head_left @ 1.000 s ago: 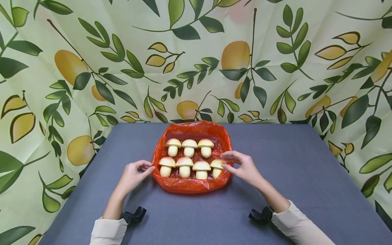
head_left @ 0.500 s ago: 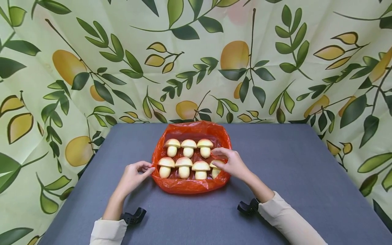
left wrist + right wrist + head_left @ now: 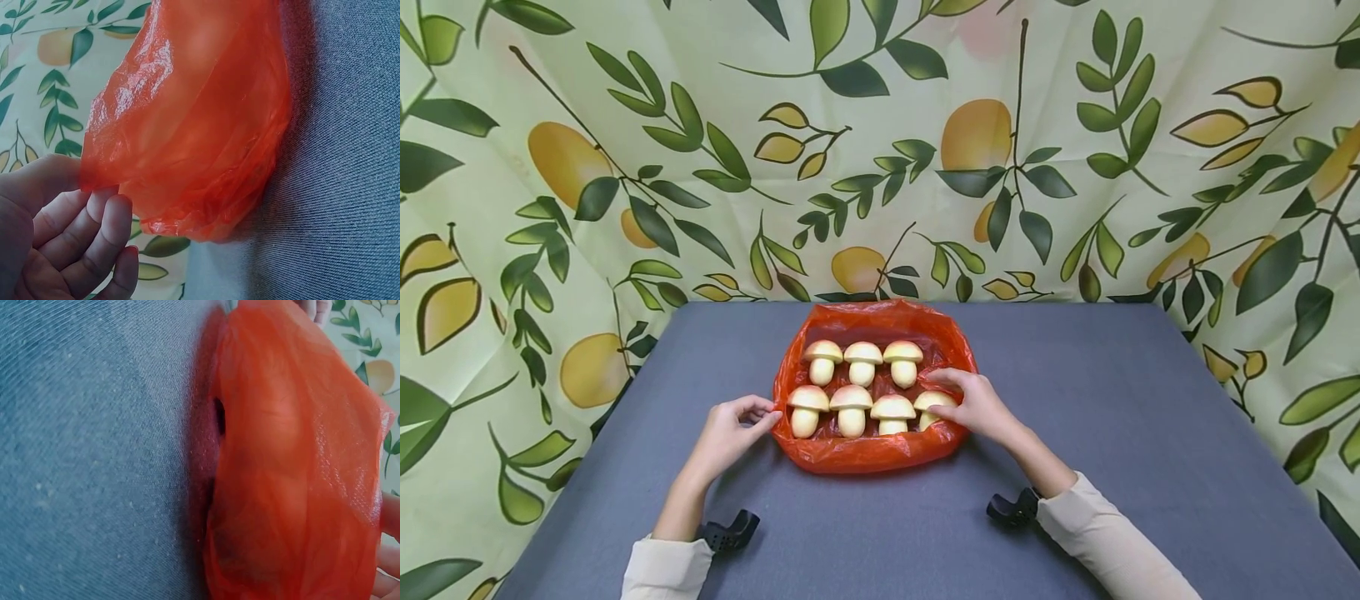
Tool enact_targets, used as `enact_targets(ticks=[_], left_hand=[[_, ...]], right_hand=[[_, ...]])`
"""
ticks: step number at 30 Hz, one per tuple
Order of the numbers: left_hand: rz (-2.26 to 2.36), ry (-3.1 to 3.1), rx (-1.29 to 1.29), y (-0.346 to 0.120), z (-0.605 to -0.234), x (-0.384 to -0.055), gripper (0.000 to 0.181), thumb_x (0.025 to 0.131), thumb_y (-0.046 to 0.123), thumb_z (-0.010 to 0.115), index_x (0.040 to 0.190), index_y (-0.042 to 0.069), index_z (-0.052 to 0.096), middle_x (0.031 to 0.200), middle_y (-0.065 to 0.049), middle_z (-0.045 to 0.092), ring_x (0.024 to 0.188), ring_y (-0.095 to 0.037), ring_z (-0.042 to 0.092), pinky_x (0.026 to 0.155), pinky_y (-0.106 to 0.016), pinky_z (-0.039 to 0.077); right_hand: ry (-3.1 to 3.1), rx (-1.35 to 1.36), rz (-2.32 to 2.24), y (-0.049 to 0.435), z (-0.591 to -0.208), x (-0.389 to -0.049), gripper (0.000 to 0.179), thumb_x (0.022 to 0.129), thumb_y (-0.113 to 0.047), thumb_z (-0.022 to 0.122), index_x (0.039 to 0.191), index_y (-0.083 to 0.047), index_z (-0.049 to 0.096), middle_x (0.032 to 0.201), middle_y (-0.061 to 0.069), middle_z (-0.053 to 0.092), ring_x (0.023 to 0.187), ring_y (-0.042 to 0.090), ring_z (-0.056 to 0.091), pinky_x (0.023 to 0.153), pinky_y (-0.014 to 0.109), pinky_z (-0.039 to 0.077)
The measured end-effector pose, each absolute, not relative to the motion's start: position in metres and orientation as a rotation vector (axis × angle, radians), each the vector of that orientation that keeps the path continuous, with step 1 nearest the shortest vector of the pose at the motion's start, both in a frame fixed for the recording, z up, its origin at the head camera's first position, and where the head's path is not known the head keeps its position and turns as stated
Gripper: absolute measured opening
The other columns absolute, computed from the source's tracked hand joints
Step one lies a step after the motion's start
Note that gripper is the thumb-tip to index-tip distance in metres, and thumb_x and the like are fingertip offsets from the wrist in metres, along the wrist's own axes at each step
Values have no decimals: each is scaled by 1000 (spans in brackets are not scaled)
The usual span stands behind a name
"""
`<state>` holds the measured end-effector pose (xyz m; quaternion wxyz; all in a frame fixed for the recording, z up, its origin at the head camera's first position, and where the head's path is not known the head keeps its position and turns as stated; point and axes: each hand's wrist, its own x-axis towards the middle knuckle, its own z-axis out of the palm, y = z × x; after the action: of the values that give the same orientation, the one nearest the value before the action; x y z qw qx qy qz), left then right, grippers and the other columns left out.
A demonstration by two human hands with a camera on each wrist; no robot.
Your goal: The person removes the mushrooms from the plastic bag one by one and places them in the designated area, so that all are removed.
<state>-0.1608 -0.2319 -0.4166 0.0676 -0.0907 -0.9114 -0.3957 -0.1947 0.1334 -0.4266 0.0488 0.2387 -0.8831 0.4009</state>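
Observation:
A red plastic bag (image 3: 876, 454) lies with its mouth up and wide. Inside sit two rows of pale mushrooms (image 3: 852, 400) with pinkish-tan caps, three at the back and several in front. My left hand (image 3: 726, 433) pinches the bag's left edge between thumb and fingers, as the left wrist view confirms. Over the right rim reaches my right hand (image 3: 981, 408), its bent fingers and thumb around the cap of the rightmost front mushroom (image 3: 930, 400). Whether they grip it is unclear. In the right wrist view the bag's side (image 3: 275, 450) hides most of that hand.
The bag rests on a grey-blue cloth-covered table (image 3: 1090, 400). Behind and at the sides hangs a leaf-and-fruit patterned curtain (image 3: 880, 150). A black wrist camera (image 3: 730, 531) is on the left wrist, another black camera (image 3: 1011, 508) on the right.
My right hand has moved left over the rightmost front mushroom, then slightly back right and down. The bag's right rim now bulges further right. My left hand has stayed at its edge.

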Motion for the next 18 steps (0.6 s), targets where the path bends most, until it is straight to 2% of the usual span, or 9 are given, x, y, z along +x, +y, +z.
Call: enact_targets(ticks=[9,18], left_hand=[[-1194,-2751,-262,-231,-415,-160,11,84,12,73,89,2,71,79,-9,72,68,5,56,63,-18,48],[-1183,-2742,-279,-231,-418,-160,11,84,11,73,89,2,71,78,-9,71,67,7,55,62,-18,48]], right_hand=[[-2821,752,1108,139,-433,-198,52,73,-13,81,119,4,63,117,21,68,111,36,63,96,50,48],[-2871,778,1101,137,-435,-200,51,77,-16,79,122,2,62,118,19,68,109,32,64,95,48,49]])
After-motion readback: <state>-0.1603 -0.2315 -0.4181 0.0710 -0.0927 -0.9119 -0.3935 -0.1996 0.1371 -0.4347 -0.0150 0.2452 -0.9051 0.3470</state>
